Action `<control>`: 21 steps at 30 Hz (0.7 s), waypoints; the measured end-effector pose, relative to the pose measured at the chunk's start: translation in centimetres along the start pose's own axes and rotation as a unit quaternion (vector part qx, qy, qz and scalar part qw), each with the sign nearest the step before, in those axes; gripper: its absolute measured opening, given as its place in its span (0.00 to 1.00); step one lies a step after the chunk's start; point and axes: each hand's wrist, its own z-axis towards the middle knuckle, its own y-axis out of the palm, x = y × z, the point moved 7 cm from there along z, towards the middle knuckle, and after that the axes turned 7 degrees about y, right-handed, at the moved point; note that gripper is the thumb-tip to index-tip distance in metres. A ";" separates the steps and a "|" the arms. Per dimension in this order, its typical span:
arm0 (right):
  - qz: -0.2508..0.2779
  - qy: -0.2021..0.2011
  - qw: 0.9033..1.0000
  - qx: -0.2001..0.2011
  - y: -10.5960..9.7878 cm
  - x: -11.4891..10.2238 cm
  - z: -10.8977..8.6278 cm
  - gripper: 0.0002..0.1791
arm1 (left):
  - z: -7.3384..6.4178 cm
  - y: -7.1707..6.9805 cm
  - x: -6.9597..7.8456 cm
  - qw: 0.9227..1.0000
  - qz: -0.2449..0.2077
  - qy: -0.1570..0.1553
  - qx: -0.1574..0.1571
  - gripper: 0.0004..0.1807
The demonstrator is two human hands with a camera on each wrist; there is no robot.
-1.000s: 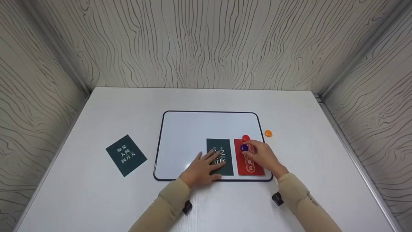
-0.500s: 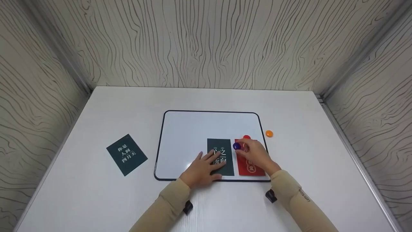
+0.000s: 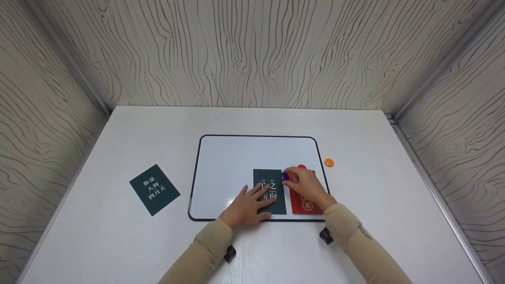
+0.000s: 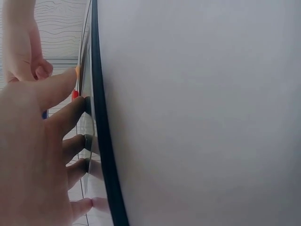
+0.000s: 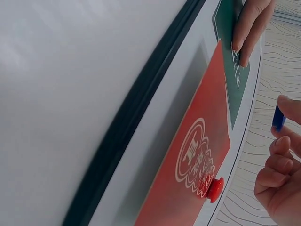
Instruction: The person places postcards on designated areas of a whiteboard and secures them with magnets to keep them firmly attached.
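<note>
My left hand lies with fingers spread on a dark green card with white characters, on the whiteboard. Between thumb and fingertips, my right hand pinches a dark blue round magnet near that card's upper right corner. In the right wrist view the magnet appears clear of the board. Partly hidden under the right hand is a red card with gold characters. A red magnet sits at its top edge, and its near edge stands off the board, casting a shadow.
An orange magnet lies on the white table, just right of the board. Another dark green card lies turned at an angle to the left of the board. Patterned panels enclose the table at the back and sides.
My right hand has moved left with the blue magnet, from over the red card to the green card's upper right corner. The left hand has stayed in place.
</note>
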 end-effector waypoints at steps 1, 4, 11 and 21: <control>0.000 0.000 1.000 -0.001 0.1 -0.1 0.1 0.23 | 0.0 0.0 0.0 1.000 0.002 -0.001 0.000 0.31; 0.001 -0.006 1.000 0.001 0.2 -0.5 0.4 0.23 | 0.0 0.1 -0.1 1.000 0.002 -0.004 -0.002 0.31; -0.005 -0.020 1.000 0.007 0.5 -1.1 0.6 0.22 | -0.1 0.1 0.1 1.000 0.008 -0.001 0.005 0.31; 0.001 -0.003 1.000 -0.003 0.9 -1.2 1.1 0.21 | -0.1 -0.1 0.1 1.000 -0.004 -0.006 -0.003 0.31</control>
